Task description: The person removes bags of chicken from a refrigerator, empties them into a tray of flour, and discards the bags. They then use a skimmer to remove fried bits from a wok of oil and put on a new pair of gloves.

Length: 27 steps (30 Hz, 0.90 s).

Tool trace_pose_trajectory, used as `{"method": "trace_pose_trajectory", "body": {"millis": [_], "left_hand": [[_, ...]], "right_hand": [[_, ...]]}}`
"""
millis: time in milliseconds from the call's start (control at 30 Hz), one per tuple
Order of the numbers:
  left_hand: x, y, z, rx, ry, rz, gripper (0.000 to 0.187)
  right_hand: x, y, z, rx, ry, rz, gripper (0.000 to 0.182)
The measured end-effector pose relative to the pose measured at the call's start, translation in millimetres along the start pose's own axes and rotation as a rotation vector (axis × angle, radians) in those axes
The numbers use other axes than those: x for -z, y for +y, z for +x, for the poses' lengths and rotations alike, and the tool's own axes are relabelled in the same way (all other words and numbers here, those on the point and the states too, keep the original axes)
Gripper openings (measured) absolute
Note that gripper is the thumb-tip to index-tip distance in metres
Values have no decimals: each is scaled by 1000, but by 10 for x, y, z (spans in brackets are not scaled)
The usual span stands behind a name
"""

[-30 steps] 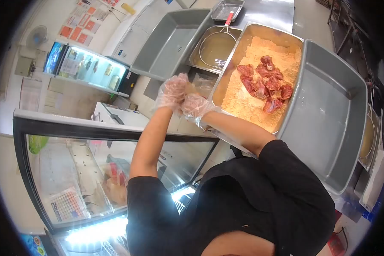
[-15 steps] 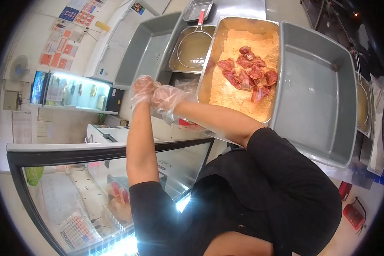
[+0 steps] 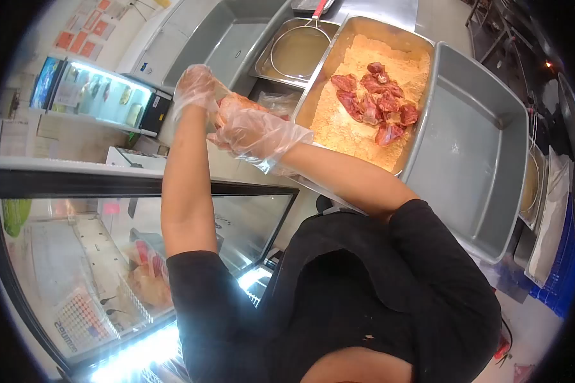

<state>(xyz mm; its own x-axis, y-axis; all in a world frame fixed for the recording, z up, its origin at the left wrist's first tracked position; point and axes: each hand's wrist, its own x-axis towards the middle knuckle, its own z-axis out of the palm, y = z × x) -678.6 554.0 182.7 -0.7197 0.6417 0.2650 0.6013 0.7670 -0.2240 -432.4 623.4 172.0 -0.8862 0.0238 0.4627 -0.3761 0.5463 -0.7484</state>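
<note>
Both my hands wear clear plastic gloves and are to the left of the metal tray. My left hand is farther out, its fingers curled at the far end of a pinkish-orange bundle that looks like meat in clear plastic. My right hand is closed around the bundle's near side; the gloves partly hide it. Several dark red pieces of raw meat lie on orange-yellow breading flour in the metal tray.
An empty-looking grey tub stands right of the tray, another grey tub at the back left. Between them, a strainer with a red handle rests over a pan of liquid. A glass-topped freezer is at lower left.
My hands have moved apart, the left one up and leftward, and the bundle now shows between them. The view has shifted a little. The meat in the tray is unmoved.
</note>
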Motion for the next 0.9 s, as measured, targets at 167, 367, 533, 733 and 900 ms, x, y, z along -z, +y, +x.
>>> {"method": "trace_pose_trajectory", "body": {"millis": [167,367,533,733,900], "left_hand": [[636,216,-145,-155,173,71,15],[1029,544,-101,-233,187,29,15],[1617,731,-441,-326,371,-376,21],[1834,912,-710,38,-142,-1149,27],[1508,1207,-1071,7,-45,-2209,37]], "right_hand": [[86,-192,-47,262,172,-38,39],[626,-387,-76,412,279,-328,18],[997,-611,-252,-29,473,570,36],[1514,-950,-55,-274,570,370,59],[1848,-1174,-23,-335,680,290,61]]}}
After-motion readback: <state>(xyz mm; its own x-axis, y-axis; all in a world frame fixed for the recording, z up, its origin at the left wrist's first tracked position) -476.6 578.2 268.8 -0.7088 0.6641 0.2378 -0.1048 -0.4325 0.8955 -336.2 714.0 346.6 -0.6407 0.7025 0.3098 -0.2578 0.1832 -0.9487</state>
